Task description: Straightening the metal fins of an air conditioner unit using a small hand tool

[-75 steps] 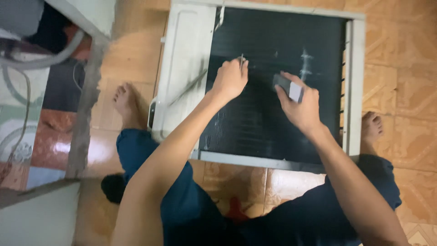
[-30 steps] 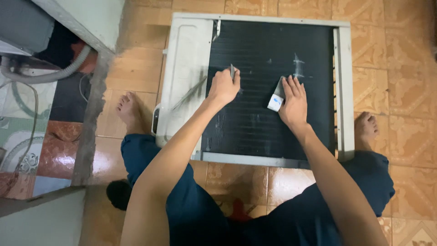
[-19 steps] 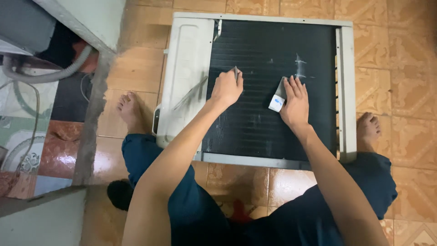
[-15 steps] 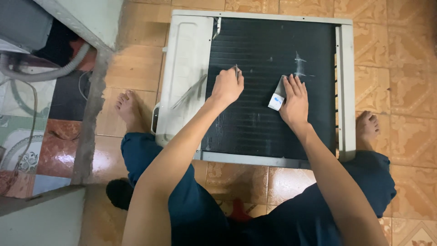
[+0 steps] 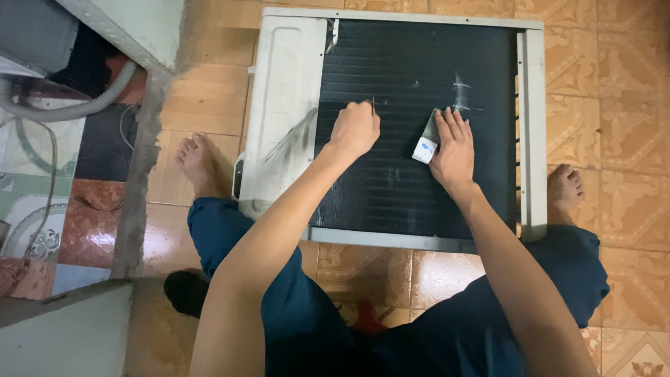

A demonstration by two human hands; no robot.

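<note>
Your knees and dark blue trousers [image 5: 447,335] are nearest, bare feet either side of the unit. Both forearms reach out over the air-conditioner unit [image 5: 286,105] lying flat on the tiled floor [image 5: 614,84]. Your left hand [image 5: 356,129] is curled shut, pinching a thin metal pick [image 5: 373,105] against the black fin coil [image 5: 412,77]. Your right hand [image 5: 452,143] lies flat, fingers nearly straight — pressing a small grey-white block [image 5: 424,148] onto the coil. Beyond them, a whitish scuff marks the fins.

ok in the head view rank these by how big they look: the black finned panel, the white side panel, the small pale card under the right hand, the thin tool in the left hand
1. black finned panel
2. white side panel
3. small pale card, partly covered by the right hand
4. thin tool, only its tip showing above the left hand, so its true size is unsure
</note>
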